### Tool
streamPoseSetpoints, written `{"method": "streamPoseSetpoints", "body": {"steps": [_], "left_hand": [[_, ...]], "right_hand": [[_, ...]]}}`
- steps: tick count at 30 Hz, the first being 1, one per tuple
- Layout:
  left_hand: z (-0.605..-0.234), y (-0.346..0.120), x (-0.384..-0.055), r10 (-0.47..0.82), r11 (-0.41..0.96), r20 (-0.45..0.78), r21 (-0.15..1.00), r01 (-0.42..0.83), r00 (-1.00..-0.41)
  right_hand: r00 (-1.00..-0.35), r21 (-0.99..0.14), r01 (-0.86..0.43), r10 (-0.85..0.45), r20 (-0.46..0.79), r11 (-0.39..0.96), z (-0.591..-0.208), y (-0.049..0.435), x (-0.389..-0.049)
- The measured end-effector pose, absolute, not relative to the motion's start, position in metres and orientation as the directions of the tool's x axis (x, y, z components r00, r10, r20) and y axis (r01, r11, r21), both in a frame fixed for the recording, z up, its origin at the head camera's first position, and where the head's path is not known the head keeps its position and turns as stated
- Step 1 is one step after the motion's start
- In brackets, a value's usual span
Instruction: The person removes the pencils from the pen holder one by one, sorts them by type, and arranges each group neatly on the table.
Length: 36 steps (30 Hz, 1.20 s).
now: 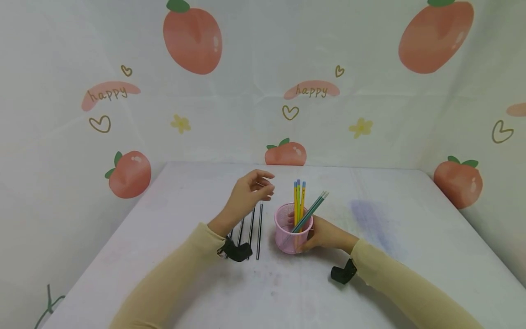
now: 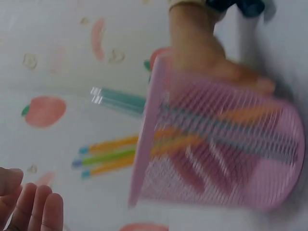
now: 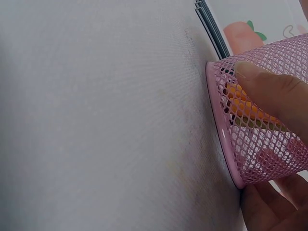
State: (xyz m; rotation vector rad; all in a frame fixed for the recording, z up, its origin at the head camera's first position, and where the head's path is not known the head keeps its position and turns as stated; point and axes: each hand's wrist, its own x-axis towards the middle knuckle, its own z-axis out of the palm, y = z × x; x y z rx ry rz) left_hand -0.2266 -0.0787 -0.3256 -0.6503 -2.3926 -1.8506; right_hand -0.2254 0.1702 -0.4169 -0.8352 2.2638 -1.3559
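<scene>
My right hand (image 1: 329,235) grips a pink mesh pencil cup (image 1: 282,240) from its right side, thumb and fingers curled round the wall. The cup stands upright on the table, its base on the surface in the right wrist view. Inside lean yellow, orange and green pencils (image 1: 296,198) with bluish ends. Teal sticks (image 1: 315,205) with clear tips, perhaps pens or pencils, slant out to the right. Left of the cup, my left hand (image 1: 248,192) hovers with loosely bent fingers and holds nothing. Several slim black sticks (image 1: 260,233) lie side by side beneath it, partly hidden by the wrist.
A white-covered table (image 1: 271,292) spreads around the hands, with a bluish stain (image 1: 371,221) to the right. Behind rises a white cloth backdrop (image 1: 246,119) printed with fruit, hearts and flowers. A thin green cord (image 1: 50,304) shows at the lower left.
</scene>
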Motion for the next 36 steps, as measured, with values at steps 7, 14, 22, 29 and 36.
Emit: {"method": "streamPoseSetpoints", "body": {"steps": [7,14,22,29,36], "left_hand": [[-0.337,-0.04,-0.219,0.409,0.269,0.299,0.863,0.427,-0.862],[-0.346,-0.021,-0.217,0.458,0.354,0.205,0.85,0.389,-0.865],[-0.346,-0.012,-0.219,0.491,0.468,0.13,0.794,0.388,-0.861],[-0.344,-0.007,-0.219,0.54,0.562,0.042,0.725,0.398,-0.84],[-0.345,-0.007,-0.22,0.578,0.576,0.013,0.702,0.419,-0.816]], "right_hand": [[-0.751,-0.873,-0.327,-0.661,0.006,0.363,-0.417,0.169,-0.226],[-0.759,-0.876,-0.293,-0.651,-0.031,0.383,-0.418,0.17,-0.226],[-0.744,-0.855,-0.35,-0.668,0.005,0.383,-0.421,0.172,-0.228],[-0.759,-0.877,-0.295,-0.65,-0.026,0.38,-0.42,0.174,-0.225],[-0.759,-0.889,-0.278,-0.651,-0.03,0.365,-0.42,0.174,-0.225]]}}
